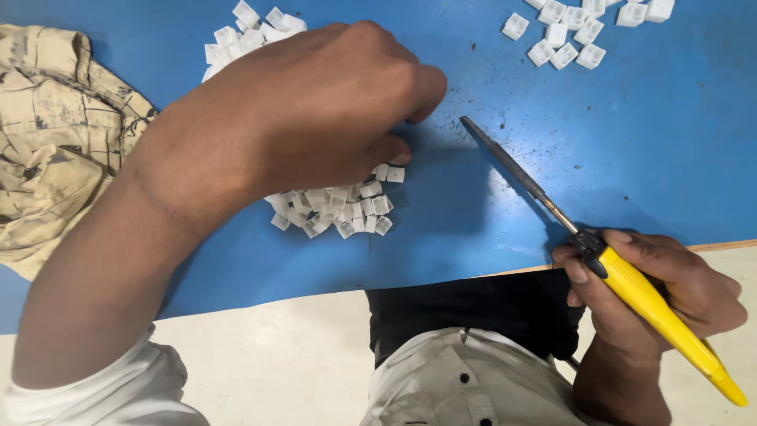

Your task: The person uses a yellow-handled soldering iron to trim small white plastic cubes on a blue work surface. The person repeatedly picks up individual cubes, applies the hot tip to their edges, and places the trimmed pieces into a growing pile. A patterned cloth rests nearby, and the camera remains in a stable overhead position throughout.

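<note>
1. Two bare hands over a blue table top (631,158); head view looks straight down.
2. Left hand (315,110): knuckles up, fingers curled down onto a heap of small white plastic pieces (339,207). Fingertips touch the top of the heap near its right end. Cannot tell whether a piece is pinched between them; the back of the hand hides the grip.
3. Heap lies mid-table, just below and partly under the left hand. Pieces are small, boxy, loosely piled.
4. Right hand (662,292): closed around the yellow handle of a soldering iron (599,256), held like a pen at the near table edge. Thumb and forefinger sit on the black collar where handle meets shaft.
5. Iron's dark metal shaft slants up and left over the table; its tip ends near the left thumb, apart from the heap. Whether the tip touches the table cannot be told.
6. Second cluster of white pieces (248,31) at top, behind the left hand, partly hidden by it.
7. Third cluster (579,28) at top right, well apart from both hands.
8. Crumpled beige printed cloth (55,134) at left edge of table.
9. Table surface shows dark specks and scuffs around the iron's shaft.
</note>
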